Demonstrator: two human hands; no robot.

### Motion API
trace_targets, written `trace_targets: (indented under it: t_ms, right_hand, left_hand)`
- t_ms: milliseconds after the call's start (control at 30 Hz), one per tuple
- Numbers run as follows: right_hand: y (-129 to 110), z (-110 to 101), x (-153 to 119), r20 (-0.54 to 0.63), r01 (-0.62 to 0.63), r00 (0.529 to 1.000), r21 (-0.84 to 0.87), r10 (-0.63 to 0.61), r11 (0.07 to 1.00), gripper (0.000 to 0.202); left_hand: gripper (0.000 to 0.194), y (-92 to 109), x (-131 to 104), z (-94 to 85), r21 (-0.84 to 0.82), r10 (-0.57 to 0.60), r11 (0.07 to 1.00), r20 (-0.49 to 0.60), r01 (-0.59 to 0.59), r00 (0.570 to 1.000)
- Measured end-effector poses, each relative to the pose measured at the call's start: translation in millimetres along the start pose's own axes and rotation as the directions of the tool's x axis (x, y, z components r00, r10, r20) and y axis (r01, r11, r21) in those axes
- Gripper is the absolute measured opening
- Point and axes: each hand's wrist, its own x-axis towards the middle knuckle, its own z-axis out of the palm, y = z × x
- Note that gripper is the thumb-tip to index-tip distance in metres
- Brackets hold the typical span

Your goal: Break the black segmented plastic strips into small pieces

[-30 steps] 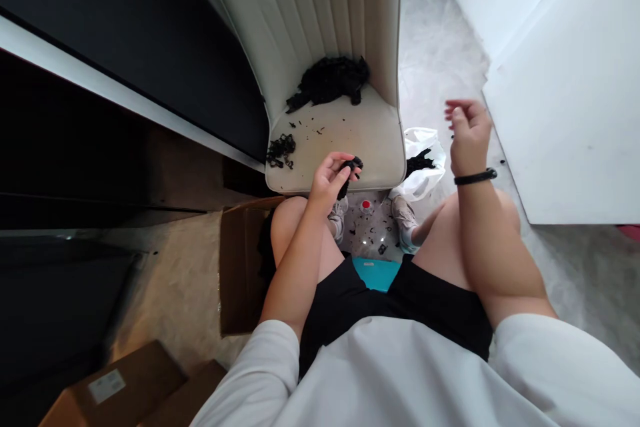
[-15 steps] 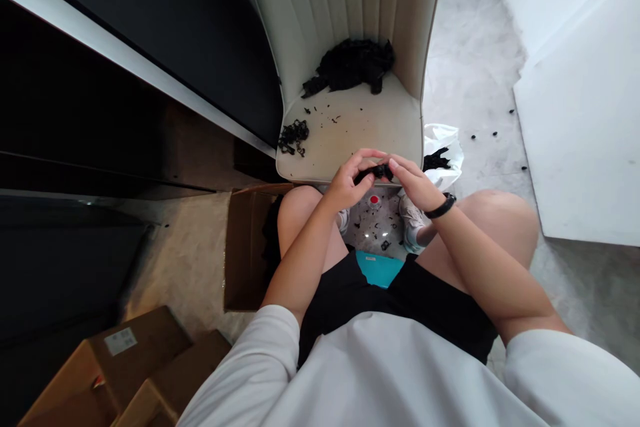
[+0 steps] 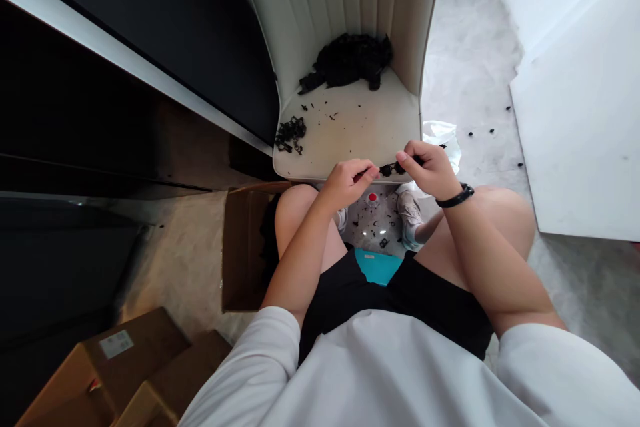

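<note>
Between my hands, over the chair's front edge, stretches a dark, lumpy black piece of unclear kind. My left hand pinches its left end between thumb and fingers. Around its right end my right hand, with a black band on the wrist, is closed. Beyond them on the pale chair seat lies a crumpled black heap against the backrest. A small tangle of black loops rests at the seat's left edge, with black crumbs scattered nearby.
A white plastic bag stands right of the chair. An open cardboard box with black material sits by my left knee; more cardboard boxes are at lower left. Black scraps litter the floor between my feet. A white panel is at right.
My hands have moved apart, the right one going right and closing round the piece's end. The black piece is now drawn out between them.
</note>
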Motion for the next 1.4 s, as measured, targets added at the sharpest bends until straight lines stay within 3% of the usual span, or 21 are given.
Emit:
trace_targets:
  t_ms: [200,267,400,467,633,800,933,1067,1167,1233,1267,1333,1400]
  right_hand:
    - [6.6,-6.4,-0.5,-0.044,-0.003,0.999,0.092,0.007,0.996,0.067]
    - [13.5,-14.4,0.8,-0.152,-0.05,0.985,0.173,0.076,0.984,0.065]
    - [26.0,-29.2,5.3,-0.364,-0.077,0.914,0.281,0.181,0.957,0.063]
    - [27.2,-28.0,6.0,-0.339,-0.099,0.92,0.287,0.198,0.953,0.061]
    - [21.5,-8.5,4.6,-0.186,-0.178,0.953,0.303,0.241,0.936,0.06]
    - [29.3,0.5,7.7,-0.161,-0.238,0.937,0.357,0.311,0.903,0.063]
    - [39.1,4.7,10.5,-0.144,-0.294,0.917,0.388,0.373,0.873,0.064]
    - [38.6,8.3,13.6,-0.083,-0.274,0.942,0.368,0.325,0.888,0.057]
    - [32.8,9.6,14.7,0.028,-0.264,0.962,0.353,0.271,0.898,0.052]
    - [28.3,10.6,13.9,0.124,-0.245,0.968,0.304,0.217,0.92,0.05]
    - [26.0,11.2,13.1,0.152,-0.215,0.972,0.268,0.18,0.939,0.049]
    - [21.4,12.3,10.8,0.15,-0.121,0.984,0.183,0.094,0.976,0.047]
    - [17.0,12.6,8.5,0.096,-0.038,0.995,0.098,0.028,0.995,0.047]
  left_hand:
    - [0.054,-4.6,1.9,-6.1,-0.136,-0.026,0.99,-0.045,0.02,0.999]
    - [0.056,-11.0,0.6,-14.9,-0.185,-0.001,0.982,-0.15,-0.027,0.989]
    - [0.055,-23.4,-0.7,-29.7,-0.252,-0.028,0.965,-0.373,-0.072,0.928]
    - [0.052,-25.5,0.2,-29.6,-0.26,-0.054,0.964,-0.375,-0.049,0.926]
    - [0.048,-21.6,0.1,-16.2,-0.278,-0.083,0.96,-0.245,0.012,0.966]
    - [0.047,-20.6,-0.3,-9.1,-0.326,-0.061,0.945,-0.193,-0.006,0.979]
    - [0.049,-28.1,30.5,-22.5,-0.357,-0.02,0.929,-0.302,-0.093,0.953]
    - [0.062,-42.9,73.0,-43.8,-0.185,0.062,0.973,-0.363,-0.137,0.93]
    - [0.075,-48.6,79.6,-38.2,-0.063,0.089,0.991,-0.365,-0.121,0.927]
    - [0.075,-46.5,70.6,-22.1,-0.073,0.049,0.995,-0.296,-0.074,0.954]
    - [0.075,-43.9,64.3,-12.7,-0.103,0.018,0.994,-0.211,-0.041,0.977]
    - [0.071,-37.1,52.9,4.1,-0.141,-0.038,0.989,-0.017,0.035,0.999]
    - [0.065,-30.6,46.0,13.6,-0.147,-0.084,0.984,0.111,0.1,0.99]
